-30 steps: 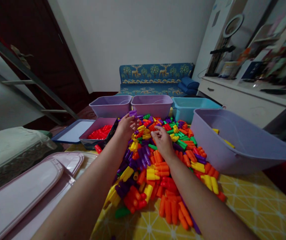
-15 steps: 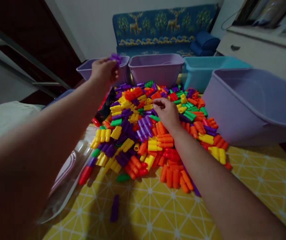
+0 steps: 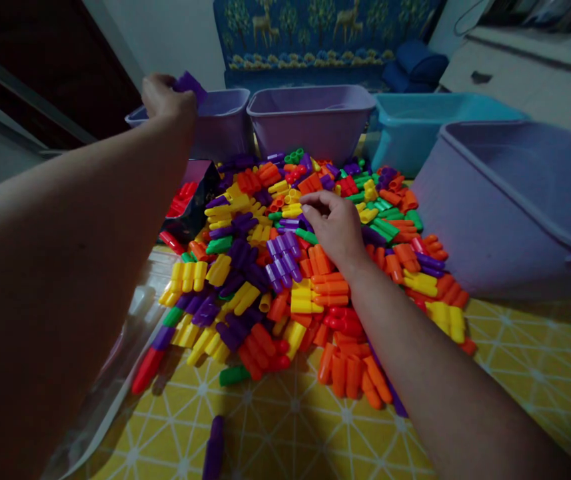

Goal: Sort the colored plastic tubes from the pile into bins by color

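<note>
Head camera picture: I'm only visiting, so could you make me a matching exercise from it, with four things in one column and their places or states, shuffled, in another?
Things
1. Left hand
2. Right hand
3. Dark-sided rectangular box
4. Slim purple plastic stick

Places or states
A. Contains glossy red plastic pieces
B. Lies by itself on the yellow patterned tablecloth
C. Holds a purple plastic block
D. Is over the multicoloured pile of plastic pieces

Right pairs: 1-C, 2-D, 3-A, 4-B

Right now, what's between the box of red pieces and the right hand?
Part of the colourful heap of pieces lies there, in the head view.
</note>
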`<state>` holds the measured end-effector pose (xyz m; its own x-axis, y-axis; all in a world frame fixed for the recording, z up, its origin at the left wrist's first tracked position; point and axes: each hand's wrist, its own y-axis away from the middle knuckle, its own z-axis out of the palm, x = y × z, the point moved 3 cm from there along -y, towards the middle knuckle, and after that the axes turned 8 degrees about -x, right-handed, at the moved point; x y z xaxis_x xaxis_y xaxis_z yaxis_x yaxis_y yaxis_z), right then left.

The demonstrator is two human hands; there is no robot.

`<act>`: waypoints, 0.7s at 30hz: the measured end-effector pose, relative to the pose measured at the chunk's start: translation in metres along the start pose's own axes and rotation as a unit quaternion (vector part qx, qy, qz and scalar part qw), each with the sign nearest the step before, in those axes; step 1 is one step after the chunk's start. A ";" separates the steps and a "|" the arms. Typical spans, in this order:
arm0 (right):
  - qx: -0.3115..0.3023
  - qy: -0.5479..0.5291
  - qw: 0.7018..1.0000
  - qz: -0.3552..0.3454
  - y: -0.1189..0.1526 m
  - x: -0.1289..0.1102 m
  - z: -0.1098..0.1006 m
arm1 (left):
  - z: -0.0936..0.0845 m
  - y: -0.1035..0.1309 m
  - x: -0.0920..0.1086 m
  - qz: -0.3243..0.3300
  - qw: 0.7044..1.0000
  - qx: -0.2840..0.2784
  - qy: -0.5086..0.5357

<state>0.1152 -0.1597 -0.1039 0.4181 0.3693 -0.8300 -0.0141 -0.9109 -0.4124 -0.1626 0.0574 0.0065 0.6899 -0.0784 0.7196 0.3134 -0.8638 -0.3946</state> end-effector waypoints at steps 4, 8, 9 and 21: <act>-0.002 0.003 1.000 0.005 0.000 0.000 0.000 | 0.003 0.021 0.009 -0.011 1.000 -0.025 0.006; -0.004 0.006 1.000 0.012 0.001 0.001 0.000 | 0.008 0.022 0.015 -0.010 0.997 -0.069 0.031; -0.004 0.007 1.000 0.014 0.001 0.001 0.000 | 0.010 0.022 0.016 -0.005 0.997 -0.074 0.035; -0.007 0.012 1.000 0.017 -0.001 0.003 0.000 | 0.013 0.138 0.074 0.216 0.972 0.000 0.096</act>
<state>0.1160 -0.1580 -0.1060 0.4395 0.3342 -0.8337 -0.0167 -0.9250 -0.3796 -0.0596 -0.0607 -0.0025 0.6235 -0.5245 0.5798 0.0221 -0.7295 -0.6837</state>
